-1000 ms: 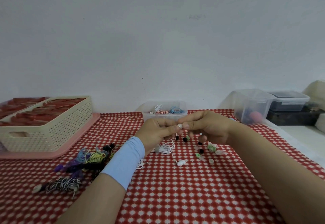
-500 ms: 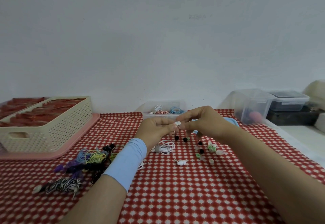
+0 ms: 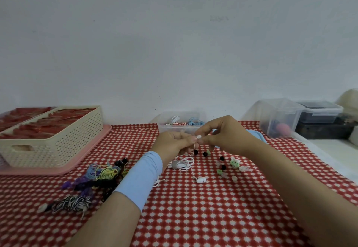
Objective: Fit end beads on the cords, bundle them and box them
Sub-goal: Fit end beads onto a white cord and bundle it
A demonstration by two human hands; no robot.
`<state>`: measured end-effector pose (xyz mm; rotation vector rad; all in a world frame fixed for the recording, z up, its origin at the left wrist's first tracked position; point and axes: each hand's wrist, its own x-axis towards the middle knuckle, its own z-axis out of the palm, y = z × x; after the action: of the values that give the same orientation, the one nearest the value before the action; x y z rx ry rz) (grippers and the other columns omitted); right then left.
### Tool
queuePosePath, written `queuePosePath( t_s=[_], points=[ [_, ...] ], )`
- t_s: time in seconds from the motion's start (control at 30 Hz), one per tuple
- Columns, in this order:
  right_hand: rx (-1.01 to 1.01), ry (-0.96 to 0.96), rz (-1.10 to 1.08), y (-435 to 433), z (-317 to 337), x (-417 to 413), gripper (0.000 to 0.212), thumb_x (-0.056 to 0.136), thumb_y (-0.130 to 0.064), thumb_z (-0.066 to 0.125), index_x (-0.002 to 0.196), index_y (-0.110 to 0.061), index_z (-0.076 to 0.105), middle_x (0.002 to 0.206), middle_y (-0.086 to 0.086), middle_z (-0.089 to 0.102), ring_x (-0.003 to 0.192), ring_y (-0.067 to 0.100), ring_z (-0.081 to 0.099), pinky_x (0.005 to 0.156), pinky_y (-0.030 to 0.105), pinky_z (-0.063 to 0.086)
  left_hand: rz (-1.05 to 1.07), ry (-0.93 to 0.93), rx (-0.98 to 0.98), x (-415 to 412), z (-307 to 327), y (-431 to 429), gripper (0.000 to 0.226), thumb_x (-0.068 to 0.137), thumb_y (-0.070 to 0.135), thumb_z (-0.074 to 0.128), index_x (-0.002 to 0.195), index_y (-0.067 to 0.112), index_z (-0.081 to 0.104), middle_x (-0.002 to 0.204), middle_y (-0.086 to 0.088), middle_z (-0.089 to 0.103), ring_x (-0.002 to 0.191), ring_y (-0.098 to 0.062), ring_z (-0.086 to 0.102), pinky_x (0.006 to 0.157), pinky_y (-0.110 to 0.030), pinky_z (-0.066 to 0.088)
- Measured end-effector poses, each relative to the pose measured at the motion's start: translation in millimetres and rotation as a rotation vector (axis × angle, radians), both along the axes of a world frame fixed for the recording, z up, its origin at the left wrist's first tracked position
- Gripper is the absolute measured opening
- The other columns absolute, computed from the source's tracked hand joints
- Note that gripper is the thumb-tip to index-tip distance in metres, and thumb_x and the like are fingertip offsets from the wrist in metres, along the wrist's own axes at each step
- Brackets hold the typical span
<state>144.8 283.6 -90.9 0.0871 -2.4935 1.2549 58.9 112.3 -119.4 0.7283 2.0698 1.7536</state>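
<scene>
My left hand (image 3: 174, 143) pinches the end of a white cord (image 3: 183, 163), whose coil lies on the red checked cloth below, its other end piece (image 3: 201, 179) lying loose. My right hand (image 3: 226, 135) pinches a small pale bead (image 3: 198, 136) against that held end, fingertips of both hands touching. Loose black, green and clear beads (image 3: 228, 166) are scattered under my right hand. A clear box (image 3: 181, 125) holding bundled white, orange and blue cords stands just behind my hands.
A tangle of coloured cords (image 3: 100, 175) and a black-and-white cord (image 3: 70, 204) lie at the left. A cream basket (image 3: 56, 142) on a pink tray stands far left. Clear and dark lidded boxes (image 3: 280, 118) sit at the back right. A blue lid (image 3: 255, 136) lies behind my right hand.
My right hand lifted its outer fingers and now holds the bead with its fingertips only. Both hands stay at the same spot above the beads.
</scene>
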Motion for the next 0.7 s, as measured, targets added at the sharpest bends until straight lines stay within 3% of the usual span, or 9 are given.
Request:
queuePosePath(
  t_s=[0.2,0.47,0.7],
  points=[
    [0.051,0.026,-0.020,1.3,-2.3,-2.3,0.017,0.081,-0.011,0.083,0.082,-0.029,0.082,0.078,-0.010,0.078,0.060,0.016,0.067,0.064,0.025,0.058,-0.058,-0.083,0.024,-1.9,1.5,-0.7,0.017,0.089,0.019,0.070,0.088,0.005,0.078,0.083,-0.007,0.075,0.072,-0.015,0.060,0.079,-0.030,0.053],
    [0.063,0.013,-0.002,1.1,-0.9,-0.4,0.006,0.083,-0.016,0.083,0.085,-0.022,0.083,0.080,-0.006,0.077,0.068,0.027,0.070,0.066,0.026,0.057,-0.109,-0.098,-0.007,-6.3,0.7,-3.3,0.017,0.092,0.022,0.066,0.092,0.010,0.078,0.088,-0.005,0.075,0.079,-0.016,0.061,0.091,-0.037,0.052],
    [-0.334,-0.241,0.131,1.9,7.1,10.4,0.022,0.098,-0.026,0.064,0.111,-0.017,0.079,0.106,0.006,0.077,0.075,0.020,0.067,0.058,0.029,0.048,-0.211,-0.170,0.102,-6.9,5.1,-6.1,0.032,0.079,0.028,0.071,0.104,0.007,0.074,0.083,0.000,0.071,0.072,-0.006,0.059,0.071,-0.020,0.050]
  ],
)
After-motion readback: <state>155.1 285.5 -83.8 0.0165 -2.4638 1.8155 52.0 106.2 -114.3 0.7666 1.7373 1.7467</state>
